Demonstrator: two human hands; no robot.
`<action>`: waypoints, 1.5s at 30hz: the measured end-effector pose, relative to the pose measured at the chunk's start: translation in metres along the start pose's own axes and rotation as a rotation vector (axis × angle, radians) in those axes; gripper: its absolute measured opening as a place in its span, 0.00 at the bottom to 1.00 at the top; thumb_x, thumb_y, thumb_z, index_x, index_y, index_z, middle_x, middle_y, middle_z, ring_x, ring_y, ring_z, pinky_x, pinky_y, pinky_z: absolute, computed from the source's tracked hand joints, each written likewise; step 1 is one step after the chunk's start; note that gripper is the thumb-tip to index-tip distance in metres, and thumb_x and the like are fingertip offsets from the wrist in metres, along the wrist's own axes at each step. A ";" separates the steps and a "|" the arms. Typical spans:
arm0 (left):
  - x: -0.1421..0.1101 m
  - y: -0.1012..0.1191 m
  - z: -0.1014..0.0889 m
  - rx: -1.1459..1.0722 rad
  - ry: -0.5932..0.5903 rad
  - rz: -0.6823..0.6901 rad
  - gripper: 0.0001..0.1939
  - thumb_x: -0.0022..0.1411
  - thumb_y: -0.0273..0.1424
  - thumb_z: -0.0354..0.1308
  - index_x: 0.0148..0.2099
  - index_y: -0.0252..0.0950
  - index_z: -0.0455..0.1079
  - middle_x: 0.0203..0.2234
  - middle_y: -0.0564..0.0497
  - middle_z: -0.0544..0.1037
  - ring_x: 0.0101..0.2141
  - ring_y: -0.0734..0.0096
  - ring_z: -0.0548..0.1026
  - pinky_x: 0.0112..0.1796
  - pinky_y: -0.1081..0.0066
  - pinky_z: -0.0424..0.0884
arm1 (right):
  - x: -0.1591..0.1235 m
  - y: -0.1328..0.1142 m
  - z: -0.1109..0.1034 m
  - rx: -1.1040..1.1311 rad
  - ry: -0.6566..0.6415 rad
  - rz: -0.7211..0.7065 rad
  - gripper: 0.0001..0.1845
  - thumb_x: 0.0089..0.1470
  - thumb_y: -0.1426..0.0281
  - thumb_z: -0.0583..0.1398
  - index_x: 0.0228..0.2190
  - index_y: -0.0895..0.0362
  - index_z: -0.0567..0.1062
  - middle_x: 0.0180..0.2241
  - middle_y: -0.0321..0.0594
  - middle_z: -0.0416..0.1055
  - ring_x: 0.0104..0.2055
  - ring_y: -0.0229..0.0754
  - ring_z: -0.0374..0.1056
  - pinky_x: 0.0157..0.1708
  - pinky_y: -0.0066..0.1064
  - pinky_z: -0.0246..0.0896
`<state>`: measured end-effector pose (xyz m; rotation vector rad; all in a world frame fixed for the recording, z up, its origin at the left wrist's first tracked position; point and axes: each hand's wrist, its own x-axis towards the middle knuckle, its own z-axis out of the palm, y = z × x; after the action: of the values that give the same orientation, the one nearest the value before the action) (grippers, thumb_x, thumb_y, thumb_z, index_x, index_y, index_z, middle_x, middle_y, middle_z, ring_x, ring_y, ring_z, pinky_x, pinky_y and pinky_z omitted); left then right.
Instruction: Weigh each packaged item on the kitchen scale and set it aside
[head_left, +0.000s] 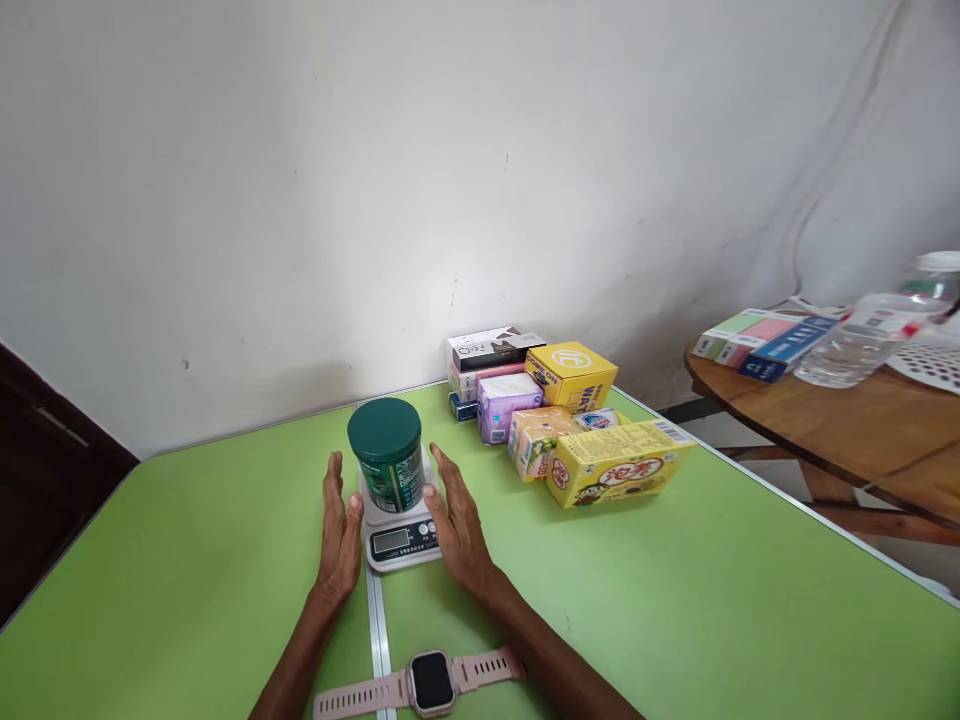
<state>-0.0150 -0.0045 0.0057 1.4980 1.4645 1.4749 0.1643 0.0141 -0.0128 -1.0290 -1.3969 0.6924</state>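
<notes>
A green canister [387, 462] with a dark green lid stands upright on the platform of a white kitchen scale [405, 545]. The scale's small display looks blank. My left hand [341, 525] is beside the canister on its left, fingers stretched and palm turned inward. On the other side, my right hand [457, 515] is open too, its thumb close to the scale's right edge and canister. Neither hand visibly grips the canister; whether the right thumb touches the scale, I cannot tell. A pink-strapped smartwatch [432, 682] lies flat between my forearms.
On the green table [187, 560], several packages are grouped right of the scale, including a long yellow box [619, 465], a purple tissue pack [510, 408] and a yellow cube box [571, 375]. A round wooden table [810, 425] at right bears boxes and a plastic bottle [855, 340]. A white wall stands behind.
</notes>
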 end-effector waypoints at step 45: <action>-0.087 0.108 0.266 -0.070 -0.504 0.184 0.50 0.55 0.42 0.73 0.72 0.39 0.52 0.68 0.33 0.62 0.70 0.44 0.60 0.69 0.46 0.57 | -0.067 0.010 -0.235 -0.225 0.663 0.289 0.43 0.66 0.41 0.48 0.69 0.56 0.62 0.70 0.53 0.59 0.72 0.59 0.55 0.71 0.54 0.47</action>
<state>0.2835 -0.0354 0.0181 1.8306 0.9867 1.1153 0.3889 -0.0810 -0.0249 -1.4914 -0.7630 0.3429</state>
